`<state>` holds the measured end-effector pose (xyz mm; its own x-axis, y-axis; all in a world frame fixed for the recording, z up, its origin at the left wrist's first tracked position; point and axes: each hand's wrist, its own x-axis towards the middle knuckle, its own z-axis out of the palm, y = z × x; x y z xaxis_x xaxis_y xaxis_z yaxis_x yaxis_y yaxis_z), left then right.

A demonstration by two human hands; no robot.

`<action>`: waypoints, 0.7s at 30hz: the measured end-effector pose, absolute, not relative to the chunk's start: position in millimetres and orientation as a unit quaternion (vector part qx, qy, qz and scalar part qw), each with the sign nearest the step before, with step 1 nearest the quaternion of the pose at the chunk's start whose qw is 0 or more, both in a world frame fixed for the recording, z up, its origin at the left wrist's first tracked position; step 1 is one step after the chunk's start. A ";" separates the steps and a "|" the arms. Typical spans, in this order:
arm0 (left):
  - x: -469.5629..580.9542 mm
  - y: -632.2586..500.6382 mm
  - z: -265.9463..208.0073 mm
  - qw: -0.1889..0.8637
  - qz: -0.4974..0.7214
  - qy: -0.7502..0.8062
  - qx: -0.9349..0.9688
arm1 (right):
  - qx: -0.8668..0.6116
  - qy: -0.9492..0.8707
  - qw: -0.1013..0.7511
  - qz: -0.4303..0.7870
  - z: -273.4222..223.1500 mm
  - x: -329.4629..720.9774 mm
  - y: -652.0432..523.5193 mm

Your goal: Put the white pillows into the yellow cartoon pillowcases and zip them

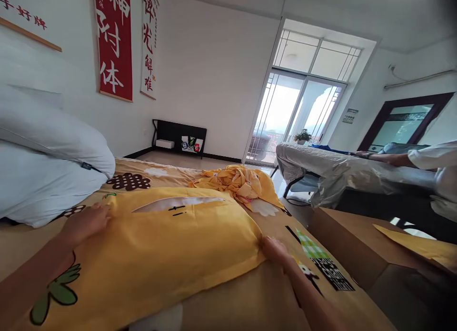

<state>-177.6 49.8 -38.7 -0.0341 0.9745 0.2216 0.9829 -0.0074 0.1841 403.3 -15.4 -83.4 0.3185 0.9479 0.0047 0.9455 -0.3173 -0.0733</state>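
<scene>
A yellow pillowcase [171, 245] lies spread across the patterned bed sheet [243, 293], with a long slit gaping near its far edge and pale lining showing inside. At its upper left edge my left hand [89, 219] is closed on the fabric. My right hand [276, 250] pinches the right edge, where the cloth bunches into folds. The fingertips of both hands are partly hidden. Beyond the pillowcase sits a crumpled heap of yellow cloth [239, 181].
White pillows [53, 164] are stacked at the left. On the right, a cardboard box [353, 236] stands beside the bed, with yellow cloth [417, 243] over its edge. Another person's arm [392, 159] rests over a plastic-covered table [321, 164]. A low black shelf [178, 131] stands against the wall.
</scene>
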 end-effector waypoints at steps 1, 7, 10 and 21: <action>-159.5 45.4 -33.5 0.039 -0.171 -0.671 -0.720 | -0.812 -0.582 0.035 0.021 -95.1 405.5 -20.3; -58.0 30.6 9.7 -0.053 -0.139 -0.457 -0.877 | -0.822 -0.562 0.087 0.005 -117.6 435.9 -40.8; -26.8 37.1 31.2 -0.052 -0.147 -0.419 -0.894 | -0.824 -0.557 0.106 -0.002 -111.7 448.8 -39.9; 41.1 51.4 -97.3 0.001 -0.189 -0.374 -0.908 | -0.823 -0.560 0.088 -0.024 -140.5 424.5 -26.8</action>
<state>41.1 51.4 -97.3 0.6479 0.6795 0.3442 0.6800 -0.7196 0.1406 424.5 -26.8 -140.5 0.3716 0.9181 0.1375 0.9265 -0.3574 -0.1177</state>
